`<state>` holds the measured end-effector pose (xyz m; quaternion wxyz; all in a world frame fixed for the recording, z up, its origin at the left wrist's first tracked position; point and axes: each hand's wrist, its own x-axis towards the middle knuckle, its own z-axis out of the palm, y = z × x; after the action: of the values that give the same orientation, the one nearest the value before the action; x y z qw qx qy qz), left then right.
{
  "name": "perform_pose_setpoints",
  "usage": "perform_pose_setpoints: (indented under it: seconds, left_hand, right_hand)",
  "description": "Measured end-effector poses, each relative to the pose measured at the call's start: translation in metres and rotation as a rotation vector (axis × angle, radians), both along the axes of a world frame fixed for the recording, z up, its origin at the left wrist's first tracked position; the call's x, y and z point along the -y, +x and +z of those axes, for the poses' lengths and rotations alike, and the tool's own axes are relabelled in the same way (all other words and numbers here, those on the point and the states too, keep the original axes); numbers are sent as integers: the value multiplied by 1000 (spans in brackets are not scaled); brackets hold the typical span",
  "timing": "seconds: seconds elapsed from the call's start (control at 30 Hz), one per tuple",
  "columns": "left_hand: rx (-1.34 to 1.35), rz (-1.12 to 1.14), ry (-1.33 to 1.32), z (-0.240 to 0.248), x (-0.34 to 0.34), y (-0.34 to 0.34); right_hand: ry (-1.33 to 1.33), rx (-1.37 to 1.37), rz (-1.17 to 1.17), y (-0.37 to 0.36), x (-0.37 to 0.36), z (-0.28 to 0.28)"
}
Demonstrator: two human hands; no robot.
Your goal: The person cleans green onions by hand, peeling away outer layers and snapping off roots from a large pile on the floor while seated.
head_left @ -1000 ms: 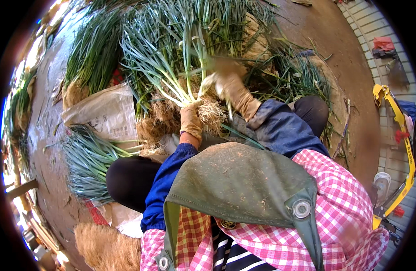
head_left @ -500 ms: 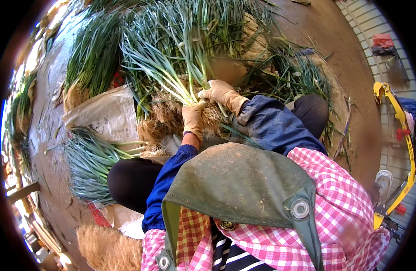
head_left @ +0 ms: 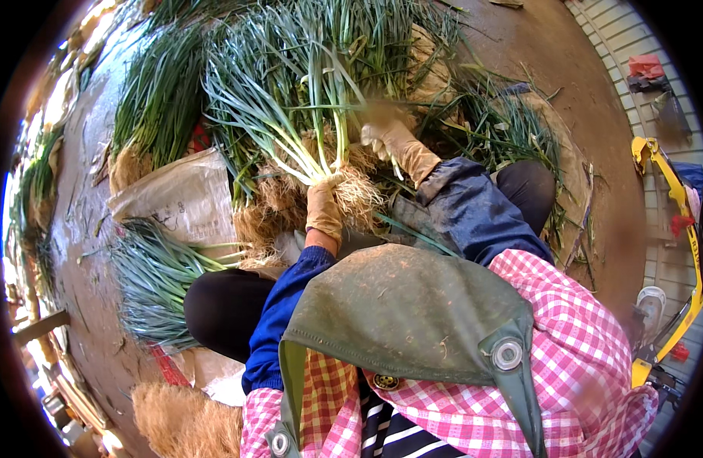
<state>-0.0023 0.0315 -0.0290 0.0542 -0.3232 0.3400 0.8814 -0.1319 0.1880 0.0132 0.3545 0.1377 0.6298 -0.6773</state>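
Note:
My left hand, in a tan glove, is closed round the white lower stems of a small bunch of green onions. Their pale, stringy roots spread out to the right of that hand, and the leaves fan away from me. To the right, apart from the bunch, my gloved right hand has its fingers curled. A short pale green-white strip pokes out below them; whether it is a stem or a peeled leaf I cannot tell. Beyond both hands lies a large heap of green onions.
More green onions lie in bundles at the far left and beside my left knee. A pale sack separates them. Loose leaves are strewn at the right. A root pile sits near left; a yellow metal frame stands far right.
My right hand has moved right, away from the bunch's stems, with the pale strip below its fingers. The left hand keeps its hold, and the roots beside it now show more fully.

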Motion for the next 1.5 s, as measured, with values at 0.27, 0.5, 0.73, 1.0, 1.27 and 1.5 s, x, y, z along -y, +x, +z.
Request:
perform_pose_setpoints:
  seconds: [0.27,0.5,0.73,1.0,1.27,1.5]
  left_hand:
    - [14,-91,77,6,1,3]
    - [29,-2,79,11,-4,2]
    - [-11,173,92,12,-2,0]
    - [-74,117,171,13,6,1]
    - [-30,-30,132,15,-10,-2]
    - [-3,-53,67,14,-3,1]
  right_hand:
    - [95,-326,272,34,33,-23]
    - [638,-599,507,52,45,1]
    - [839,-824,716,61,51,24]
    - [-213,-202,298,65,-5,108]
    - [1647,-297,730,-31,-258,138]
    - [461,-402,371,12,-68,89]
